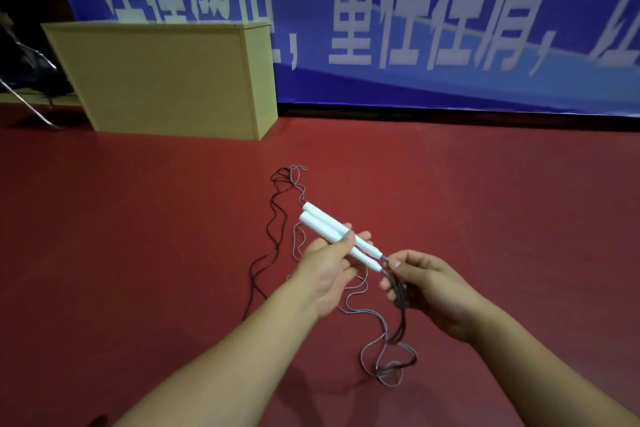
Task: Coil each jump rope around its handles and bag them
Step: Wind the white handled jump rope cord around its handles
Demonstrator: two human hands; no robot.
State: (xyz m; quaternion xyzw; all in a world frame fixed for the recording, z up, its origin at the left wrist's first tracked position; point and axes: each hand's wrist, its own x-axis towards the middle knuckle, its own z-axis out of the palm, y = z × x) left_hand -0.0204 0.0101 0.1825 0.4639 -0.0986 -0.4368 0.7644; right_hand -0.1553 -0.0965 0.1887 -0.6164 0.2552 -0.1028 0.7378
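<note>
Two handles (332, 236) are being gripped side by side by the left hand (325, 274); cord (394, 284) is being pinched by the right hand (426, 288), best wound tightly.

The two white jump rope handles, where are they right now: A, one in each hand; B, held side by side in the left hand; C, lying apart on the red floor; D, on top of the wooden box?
B: the left hand grips both white handles together, while the right hand pinches the cord at their ends.

head view, angled down, near floor (138, 253)
</note>
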